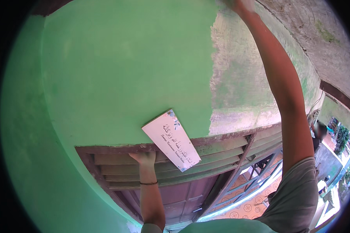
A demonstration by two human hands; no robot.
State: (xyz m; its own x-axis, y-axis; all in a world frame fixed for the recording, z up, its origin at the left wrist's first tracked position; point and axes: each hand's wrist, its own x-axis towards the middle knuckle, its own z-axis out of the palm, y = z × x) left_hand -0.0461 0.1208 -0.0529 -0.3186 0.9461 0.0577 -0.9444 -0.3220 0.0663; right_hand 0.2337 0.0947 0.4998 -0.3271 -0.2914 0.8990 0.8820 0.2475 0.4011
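Note:
My left hand (144, 157) reaches up to the brown wooden vent frame (116, 150) above the door and grips its lower edge. Its fingertips are hidden in the gap over the slats. A dark band circles that wrist. Stretched high, my right hand (243, 5) is against the upper wall, blurred and partly cut off by the top rim, so its fingers and anything in them do not show. Below it lies a rough, patchy whitish wall area (241, 73), bordering the smooth green wall (136, 66) with a ragged edge. Beside my left hand, a white sign (172, 140) with lettering and flowers hangs tilted.
Vent slats (124, 171) run across the top of a brown door (182, 198). Right of it are barred window panes and an orange patterned tile floor (245, 206) far below. A rough ceiling (319, 35) slopes at upper right. Another person (318, 134) is at the far right.

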